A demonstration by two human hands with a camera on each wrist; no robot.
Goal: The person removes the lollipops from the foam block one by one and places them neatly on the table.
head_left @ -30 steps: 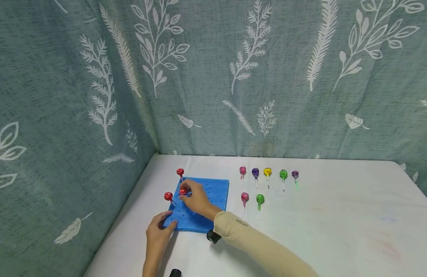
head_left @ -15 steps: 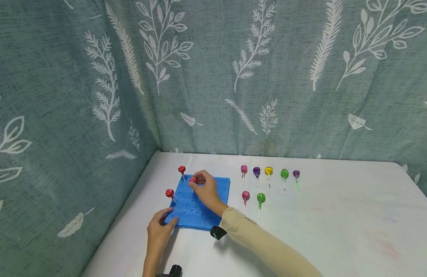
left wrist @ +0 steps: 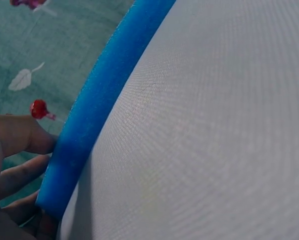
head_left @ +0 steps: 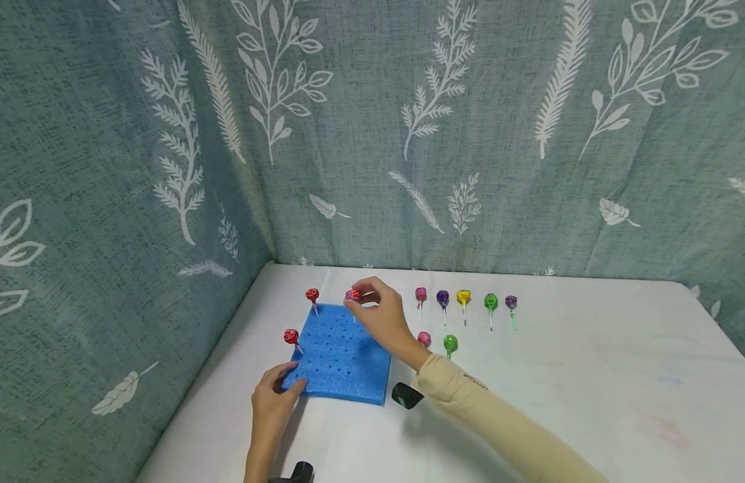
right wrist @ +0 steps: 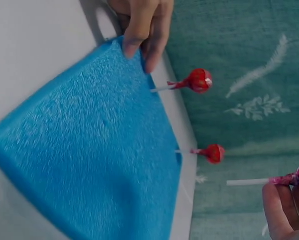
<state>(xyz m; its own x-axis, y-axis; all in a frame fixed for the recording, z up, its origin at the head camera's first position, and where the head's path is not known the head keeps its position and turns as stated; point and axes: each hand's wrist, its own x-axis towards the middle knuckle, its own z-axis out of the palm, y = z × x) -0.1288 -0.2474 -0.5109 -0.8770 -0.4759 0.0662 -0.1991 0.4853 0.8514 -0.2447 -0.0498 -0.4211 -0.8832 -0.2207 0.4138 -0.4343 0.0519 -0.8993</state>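
My left hand (head_left: 272, 401) grips the near left corner of a blue foam board (head_left: 342, 372) dotted with small holes. In the left wrist view, the fingers of this hand (left wrist: 17, 175) bend around the board's edge (left wrist: 97, 95). My right hand (head_left: 389, 323) pinches a lollipop (head_left: 352, 295) by its wrapped head above the board's far edge. Its white stick points down in the head view and stands apart from the foam in the right wrist view. Two red lollipops (head_left: 312, 296) (right wrist: 199, 81) stand in the foam along its left side, leaning outward.
Right of the board, several lollipops lie in two rows on the white table (head_left: 565, 389): a yellow one (head_left: 464, 296), green one (head_left: 491, 302), purple one (head_left: 442, 298) and pink one (head_left: 420, 295) among them. A patterned green curtain (head_left: 372, 201) hangs behind and at left.
My right hand has moved right and toward the board's far edge, carrying the lollipop from beside the two standing red ones. The left hand has stayed on the corner.
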